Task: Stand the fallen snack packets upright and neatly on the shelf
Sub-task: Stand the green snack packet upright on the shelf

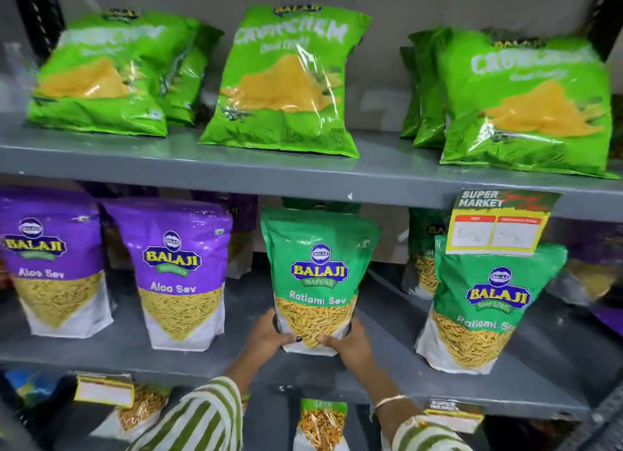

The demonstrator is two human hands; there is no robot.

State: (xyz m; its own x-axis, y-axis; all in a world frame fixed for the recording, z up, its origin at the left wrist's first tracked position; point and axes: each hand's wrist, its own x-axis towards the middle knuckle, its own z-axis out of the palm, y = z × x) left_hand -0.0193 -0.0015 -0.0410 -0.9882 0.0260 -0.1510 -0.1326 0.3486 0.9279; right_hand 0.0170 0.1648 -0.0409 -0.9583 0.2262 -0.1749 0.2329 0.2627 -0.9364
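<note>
A green Ratlami Sev packet [318, 268] stands upright in the middle of the grey middle shelf [209, 363]. My left hand [268, 334] grips its lower left corner and my right hand [350, 342] grips its lower right corner. A second green Ratlami Sev packet [488, 302] stands to the right, leaning slightly. Two purple Aloo Sev packets [50, 265] [180, 275] stand upright to the left. More packets sit partly hidden behind the front row.
The upper shelf [236, 174] carries several light green Crunchem bags [286, 79], leaning back. A yellow price tag [495, 224] hangs from its front edge. The lowest shelf holds more snack packets [322, 423] and price labels [104, 390].
</note>
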